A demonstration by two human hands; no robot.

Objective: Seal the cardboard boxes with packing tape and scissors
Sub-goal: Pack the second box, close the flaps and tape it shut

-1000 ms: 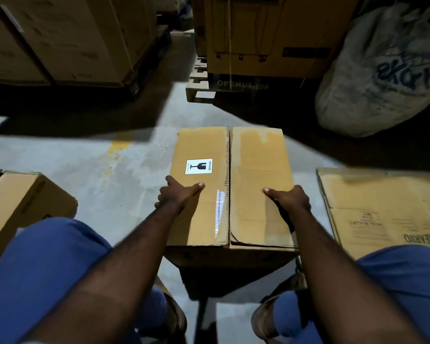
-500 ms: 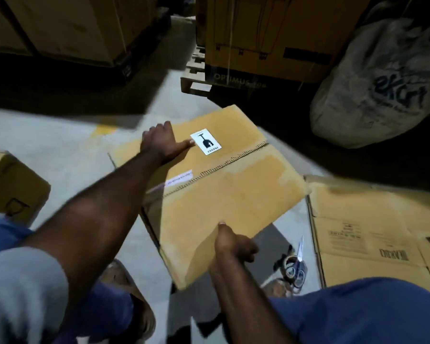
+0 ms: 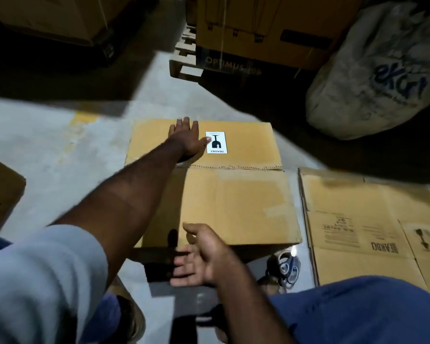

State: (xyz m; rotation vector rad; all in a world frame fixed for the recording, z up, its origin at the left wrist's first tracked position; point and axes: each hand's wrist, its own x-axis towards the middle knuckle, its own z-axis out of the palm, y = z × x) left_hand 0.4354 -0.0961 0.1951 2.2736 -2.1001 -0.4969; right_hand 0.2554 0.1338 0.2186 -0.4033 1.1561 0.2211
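The cardboard box is sitting on the concrete floor in the middle of the head view, between the person's knees, with its two top flaps lying closed and their seam running from nine o'clock to three o'clock. The left hand is reaching out to twelve o'clock and pressing flat on the far flap with straight fingers, its thumb touching the fragile label. The right hand is hovering at the box's six o'clock edge, palm turned up, fingers relaxed and grasping nothing. The scissors are lying on the floor at about five o'clock of the box, just beside its near corner; whether the pale ring next to them is the tape roll is too blurred to tell. A flattened carton is lying at three o'clock and another box at nine o'clock. The step in hand looks like squaring up the box and holding the flaps down, with no tape laid on the seam yet. The next move is probably calling for the free right hand to fetch the tape while the left is keeping the flaps level and meeting.
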